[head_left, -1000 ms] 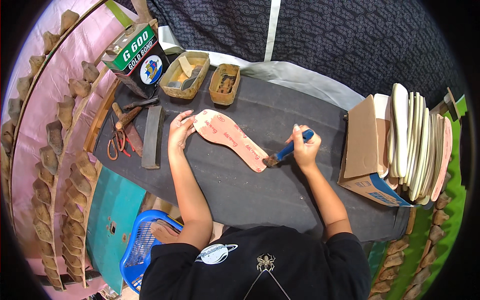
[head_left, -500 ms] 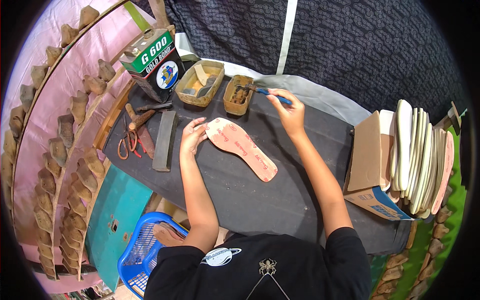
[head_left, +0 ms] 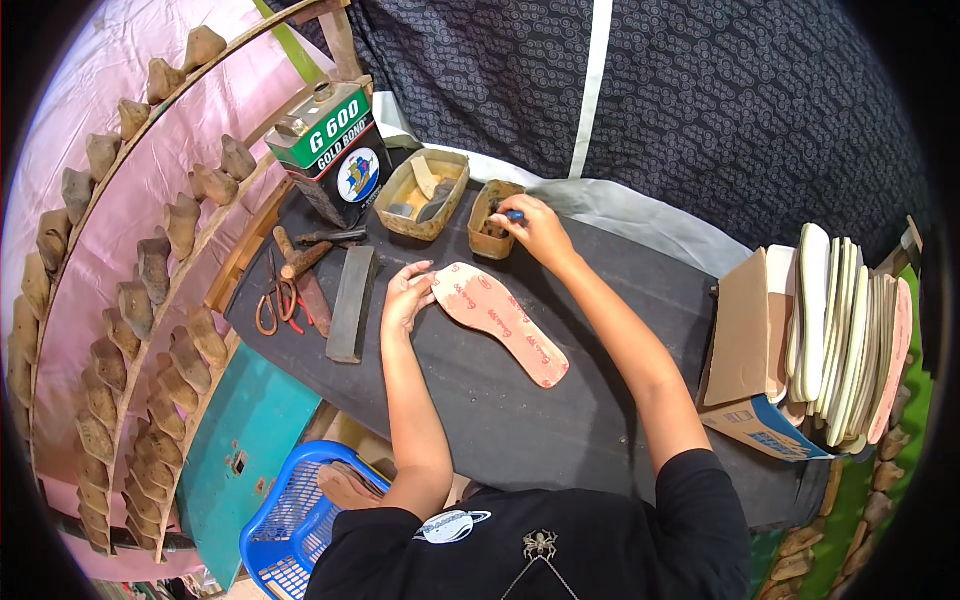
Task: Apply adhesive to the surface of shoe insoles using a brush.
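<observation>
My left hand [head_left: 408, 300] pinches the wide toe end of a pinkish-tan insole [head_left: 500, 322] with red print, which slants over the dark tabletop. My right hand [head_left: 537, 228] is closed on a blue-handled brush [head_left: 514, 215]. The brush's lower end reaches into a small crusted tub [head_left: 492, 246], where its tip is hidden. Beside that tub, to the left, stands a larger yellowish tub [head_left: 408, 228] with flat scraps inside.
Left on the table [head_left: 440, 430] are a rectangular metal can [head_left: 335, 160], a hammer [head_left: 298, 262], scissors [head_left: 275, 298] and a long grey block [head_left: 352, 305]. A cardboard box [head_left: 742, 330] of upright insoles stands right. Wooden shoe lasts [head_left: 152, 270] line racks; a blue basket [head_left: 290, 520] sits below.
My right hand has moved left and down, bringing the brush from above the small tub into it. The left hand still holds the insole. The whole view has shifted slightly.
</observation>
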{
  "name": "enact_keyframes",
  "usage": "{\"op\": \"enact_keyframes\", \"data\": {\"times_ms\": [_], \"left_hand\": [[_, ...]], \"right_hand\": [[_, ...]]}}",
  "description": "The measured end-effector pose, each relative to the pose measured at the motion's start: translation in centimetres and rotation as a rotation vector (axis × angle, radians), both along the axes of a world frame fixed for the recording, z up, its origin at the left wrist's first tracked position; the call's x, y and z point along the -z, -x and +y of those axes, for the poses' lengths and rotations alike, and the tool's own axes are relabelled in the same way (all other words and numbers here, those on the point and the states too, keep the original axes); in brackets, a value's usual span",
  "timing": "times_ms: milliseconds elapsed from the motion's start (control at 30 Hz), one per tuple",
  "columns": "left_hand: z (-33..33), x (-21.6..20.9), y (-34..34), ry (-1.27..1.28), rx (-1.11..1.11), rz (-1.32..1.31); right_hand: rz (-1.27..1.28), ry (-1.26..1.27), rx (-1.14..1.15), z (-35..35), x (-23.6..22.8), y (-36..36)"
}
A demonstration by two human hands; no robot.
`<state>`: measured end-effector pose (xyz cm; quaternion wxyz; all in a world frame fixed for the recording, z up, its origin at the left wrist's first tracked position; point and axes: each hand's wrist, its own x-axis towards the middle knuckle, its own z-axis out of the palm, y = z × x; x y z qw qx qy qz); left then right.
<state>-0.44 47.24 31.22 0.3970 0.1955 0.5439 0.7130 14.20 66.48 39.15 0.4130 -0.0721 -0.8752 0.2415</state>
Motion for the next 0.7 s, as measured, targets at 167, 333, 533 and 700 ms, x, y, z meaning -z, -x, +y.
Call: {"op": "enact_keyframes", "data": {"times_ms": [167, 333, 533, 700], "left_hand": [[0.1, -0.2, -0.2, -0.010, -0.012, -0.022], [0.2, 0.0, 0.1, -0.020, -0.009, -0.026], [-0.1, -0.3, 0.1, -0.043, -0.012, -0.025], [-0.5, -1.2, -0.7, -0.100, -0.033, -0.055]], "right_hand": [[-0.060, 0.085, 0.008, -0.2, 0.8, 0.1], [-0.051, 0.151, -0.008, -0.4, 0.7, 0.0], [-0.037, 0.321, -0.058, -1.2, 0.6, -0.6], [0.039, 0.158, 0.001, -1.2, 1.9, -0.5]]}}
